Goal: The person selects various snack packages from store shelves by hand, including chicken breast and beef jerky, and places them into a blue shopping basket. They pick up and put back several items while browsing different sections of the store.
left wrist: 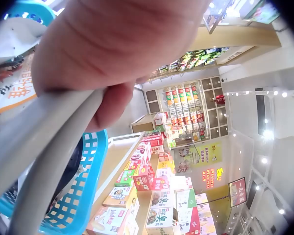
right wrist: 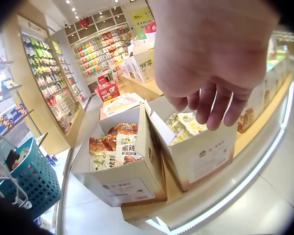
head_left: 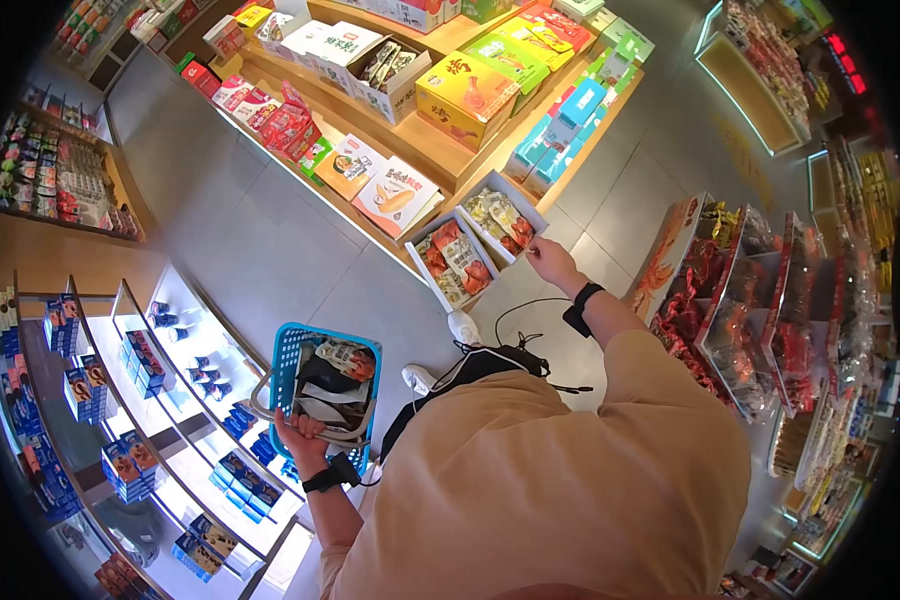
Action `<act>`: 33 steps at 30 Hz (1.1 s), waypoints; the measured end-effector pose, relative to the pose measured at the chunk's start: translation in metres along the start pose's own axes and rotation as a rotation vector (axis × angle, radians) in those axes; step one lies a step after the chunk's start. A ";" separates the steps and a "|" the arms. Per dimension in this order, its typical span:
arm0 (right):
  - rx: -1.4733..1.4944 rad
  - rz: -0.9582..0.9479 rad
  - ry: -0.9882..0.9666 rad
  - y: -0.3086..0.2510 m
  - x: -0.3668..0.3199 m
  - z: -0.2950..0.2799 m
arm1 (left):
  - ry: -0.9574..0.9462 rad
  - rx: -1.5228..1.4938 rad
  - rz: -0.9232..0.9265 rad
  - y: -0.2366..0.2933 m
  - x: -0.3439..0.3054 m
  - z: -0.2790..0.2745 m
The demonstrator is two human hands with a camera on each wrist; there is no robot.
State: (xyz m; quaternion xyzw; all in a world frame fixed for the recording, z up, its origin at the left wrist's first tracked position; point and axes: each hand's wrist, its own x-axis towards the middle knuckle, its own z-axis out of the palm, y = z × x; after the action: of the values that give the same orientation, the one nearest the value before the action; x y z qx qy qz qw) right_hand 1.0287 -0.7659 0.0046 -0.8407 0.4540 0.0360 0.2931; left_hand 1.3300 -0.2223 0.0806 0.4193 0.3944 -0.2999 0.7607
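Observation:
My left hand [head_left: 302, 440] grips the pale handles [left wrist: 49, 142] of a blue basket [head_left: 288, 350]; packets and a dark item lie inside it. My right hand [head_left: 555, 262] is at the near corner of an open box [head_left: 532, 190] of yellow and red packets. In the right wrist view the fingers of the right hand [right wrist: 213, 100] hang down over that box's edge [right wrist: 206, 156]; whether they touch it, I cannot tell. Beside it stands a second open box [right wrist: 122, 188] with red and pale packets [right wrist: 120, 147]. Nothing shows held in the right hand.
The wooden display stand [head_left: 430, 150] carries many snack boxes. Lit shelves [head_left: 185, 400] with blue packs are at the left, near the basket. Racks of red bagged goods [head_left: 695, 290] stand at the right. Grey tiled floor [head_left: 300, 230] runs between, and a cable [head_left: 520, 308] hangs near my feet.

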 end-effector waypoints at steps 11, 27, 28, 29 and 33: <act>0.221 0.587 0.142 0.164 -0.199 0.032 | -0.036 0.233 -0.153 0.020 0.057 -0.032; 0.782 1.222 0.009 0.206 -0.442 0.141 | 0.075 0.174 -0.135 0.118 0.163 -0.065; 0.764 1.209 0.004 0.192 -0.425 0.134 | 0.074 0.172 -0.095 0.126 0.162 -0.065; 0.748 1.199 -0.004 0.180 -0.409 0.129 | 0.077 0.173 -0.054 0.134 0.158 -0.067; 0.821 1.022 0.092 0.173 -0.331 0.141 | 0.122 0.113 0.048 0.157 0.145 -0.055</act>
State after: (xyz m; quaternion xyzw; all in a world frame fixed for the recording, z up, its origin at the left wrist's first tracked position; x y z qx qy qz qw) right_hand 0.7283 -0.5184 -0.0840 -0.3397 0.7849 -0.0413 0.5165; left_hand 1.5077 -0.1192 0.0019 0.4885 0.4124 -0.2773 0.7172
